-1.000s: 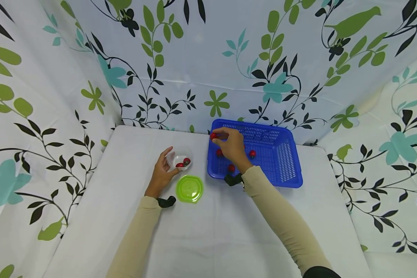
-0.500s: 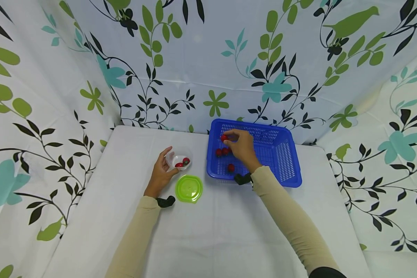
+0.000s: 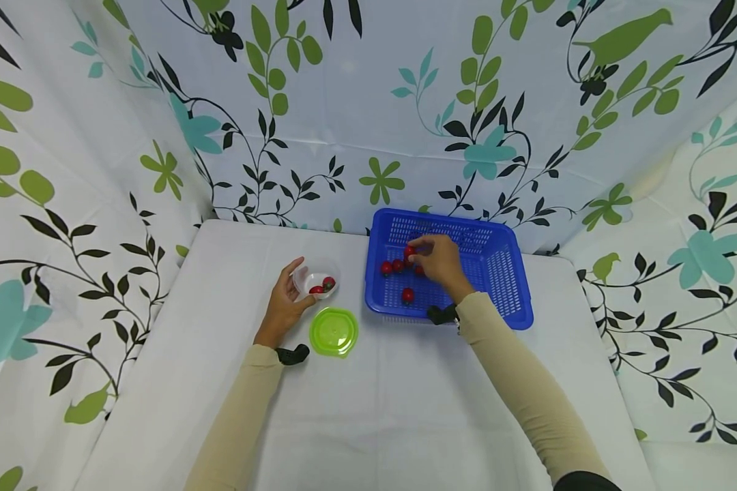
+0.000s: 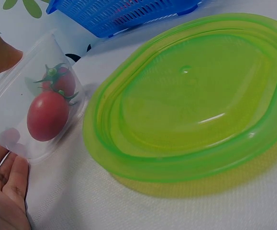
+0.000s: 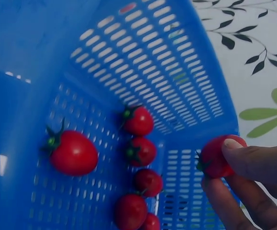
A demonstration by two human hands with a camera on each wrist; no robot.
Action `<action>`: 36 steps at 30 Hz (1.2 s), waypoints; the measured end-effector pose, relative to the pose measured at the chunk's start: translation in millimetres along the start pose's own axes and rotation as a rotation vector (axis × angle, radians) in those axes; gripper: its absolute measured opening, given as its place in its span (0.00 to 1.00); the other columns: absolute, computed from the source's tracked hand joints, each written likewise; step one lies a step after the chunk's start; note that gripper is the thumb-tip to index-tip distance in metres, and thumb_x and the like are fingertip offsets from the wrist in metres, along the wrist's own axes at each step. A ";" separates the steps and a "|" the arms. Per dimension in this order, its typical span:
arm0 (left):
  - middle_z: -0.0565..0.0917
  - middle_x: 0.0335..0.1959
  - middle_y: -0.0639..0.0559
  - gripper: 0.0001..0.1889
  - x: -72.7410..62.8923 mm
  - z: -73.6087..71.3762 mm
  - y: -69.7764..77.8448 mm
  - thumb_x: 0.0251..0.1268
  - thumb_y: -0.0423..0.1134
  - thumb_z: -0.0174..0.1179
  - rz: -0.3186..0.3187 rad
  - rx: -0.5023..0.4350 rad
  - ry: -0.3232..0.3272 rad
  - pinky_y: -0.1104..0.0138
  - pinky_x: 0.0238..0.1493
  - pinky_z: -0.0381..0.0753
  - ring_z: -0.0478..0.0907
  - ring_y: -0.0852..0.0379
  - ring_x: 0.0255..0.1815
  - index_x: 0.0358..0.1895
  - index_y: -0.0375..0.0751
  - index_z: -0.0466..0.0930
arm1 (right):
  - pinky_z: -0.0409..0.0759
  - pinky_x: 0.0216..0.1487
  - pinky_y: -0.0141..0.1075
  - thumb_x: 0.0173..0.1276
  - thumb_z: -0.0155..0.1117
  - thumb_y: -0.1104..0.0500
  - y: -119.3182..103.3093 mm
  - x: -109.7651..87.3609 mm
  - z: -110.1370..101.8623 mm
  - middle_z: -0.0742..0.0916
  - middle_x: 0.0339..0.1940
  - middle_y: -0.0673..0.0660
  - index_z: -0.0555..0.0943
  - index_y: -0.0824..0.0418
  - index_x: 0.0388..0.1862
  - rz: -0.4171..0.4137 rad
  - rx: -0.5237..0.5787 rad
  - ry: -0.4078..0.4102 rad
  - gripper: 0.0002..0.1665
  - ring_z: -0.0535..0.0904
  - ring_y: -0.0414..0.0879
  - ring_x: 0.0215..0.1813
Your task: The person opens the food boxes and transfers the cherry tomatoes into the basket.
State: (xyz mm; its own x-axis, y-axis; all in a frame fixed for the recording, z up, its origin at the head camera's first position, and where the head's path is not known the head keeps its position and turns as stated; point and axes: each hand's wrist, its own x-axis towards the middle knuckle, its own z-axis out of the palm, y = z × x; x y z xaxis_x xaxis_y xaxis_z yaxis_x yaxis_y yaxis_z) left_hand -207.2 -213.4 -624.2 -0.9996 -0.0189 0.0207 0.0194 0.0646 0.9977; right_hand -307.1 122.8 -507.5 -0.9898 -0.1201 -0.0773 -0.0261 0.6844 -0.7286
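Note:
My left hand [image 3: 282, 308] holds a clear plastic tub [image 4: 11, 108] with thumb and fingers at its sides. The tub is tilted, and red cherry tomatoes [image 4: 47, 116] with green stems lie inside it. My right hand [image 3: 445, 266] pinches a cherry tomato [image 5: 215, 160] between thumb and fingers, above the blue basket [image 3: 511, 273]. More cherry tomatoes [image 5: 74, 153] rest on the basket floor, several in a row and one apart, to the left of my right hand. Part of that row is hidden by the hand in the head view.
A green plastic lid [image 3: 334, 332] lies on the white-covered table [image 3: 368, 416], close to the tub and in front of the basket. Behind the table hangs a curtain [image 3: 356, 82] with leaf and bird prints.
My right hand has moved rightward and slightly nearer over the basket, still pinching a tomato. More of the tomatoes below now show. My left hand and the tub stay in place.

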 end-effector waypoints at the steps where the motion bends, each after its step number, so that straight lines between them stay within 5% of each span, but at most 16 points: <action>1: 0.64 0.84 0.38 0.49 -0.1 0.0 -0.1 0.65 0.24 0.66 0.000 0.000 0.000 0.49 0.85 0.63 0.63 0.41 0.85 0.86 0.49 0.52 | 0.91 0.54 0.48 0.72 0.73 0.62 1.5 0.3 -0.7 0.90 0.58 0.59 0.90 0.56 0.56 -0.001 -0.007 -0.009 0.15 0.87 0.55 0.54; 20: 0.62 0.84 0.37 0.49 -1.4 1.2 1.1 0.65 0.25 0.67 0.008 0.011 -0.001 0.48 0.85 0.63 0.62 0.40 0.85 0.86 0.52 0.53 | 0.85 0.61 0.50 0.70 0.73 0.66 14.7 12.1 -8.7 0.88 0.60 0.61 0.90 0.60 0.57 0.090 -0.029 -0.208 0.17 0.84 0.56 0.57; 36: 0.63 0.84 0.38 0.48 -2.2 0.5 1.0 0.66 0.25 0.67 0.000 0.013 0.005 0.47 0.85 0.63 0.63 0.41 0.85 0.86 0.51 0.53 | 0.80 0.73 0.57 0.64 0.77 0.67 24.9 31.2 -0.5 0.93 0.53 0.61 0.91 0.61 0.53 0.029 -0.172 -0.279 0.17 0.86 0.58 0.60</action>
State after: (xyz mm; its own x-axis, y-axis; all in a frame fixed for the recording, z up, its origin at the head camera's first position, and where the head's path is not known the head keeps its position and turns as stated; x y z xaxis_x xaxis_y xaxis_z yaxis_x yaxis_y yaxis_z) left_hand -205.0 -212.8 -623.2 -0.9995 -0.0240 0.0209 0.0190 0.0773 0.9968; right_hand -338.7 136.6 -527.7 -0.9146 -0.2745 -0.2969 -0.0454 0.7993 -0.5993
